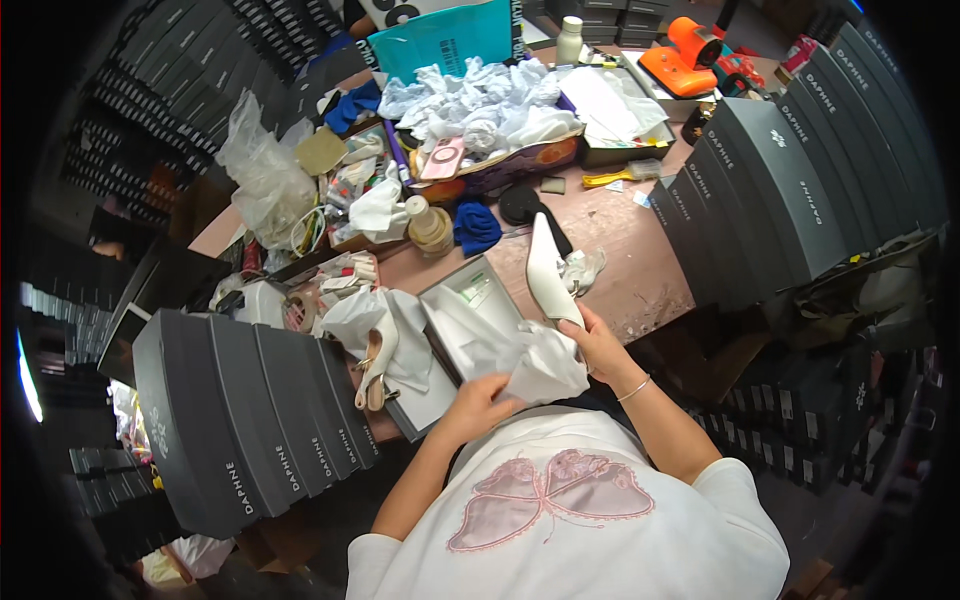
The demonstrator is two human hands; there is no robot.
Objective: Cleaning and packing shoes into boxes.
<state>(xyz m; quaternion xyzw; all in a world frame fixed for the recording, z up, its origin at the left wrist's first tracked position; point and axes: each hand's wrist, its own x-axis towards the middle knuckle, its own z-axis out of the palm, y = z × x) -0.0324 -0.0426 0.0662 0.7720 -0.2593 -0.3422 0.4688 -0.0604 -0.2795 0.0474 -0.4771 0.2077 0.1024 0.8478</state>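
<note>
My right hand (pixel 600 350) is closed round the back end of a white pointed shoe (pixel 547 275), whose toe points up and away from me. Crumpled white tissue paper (pixel 548 368) bunches between my two hands. My left hand (pixel 482 402) has its fingers closed on the near left edge of that paper. Just beyond lies an open grey shoebox (pixel 438 306), lined with white paper and holding a small clear packet (pixel 475 290). Left of it, a second pale shoe (pixel 376 362) with a strap and buckle rests on white tissue (pixel 405 345).
Dark shoeboxes stand in rows at the near left (pixel 285 400) and right (pixel 765 190). Behind are a carton of crumpled paper (pixel 490 165), a pink phone (pixel 443 158), a blue cloth (pixel 476 228), a capped jar (pixel 429 228), a yellow-handled brush (pixel 615 177) and an orange device (pixel 680 62).
</note>
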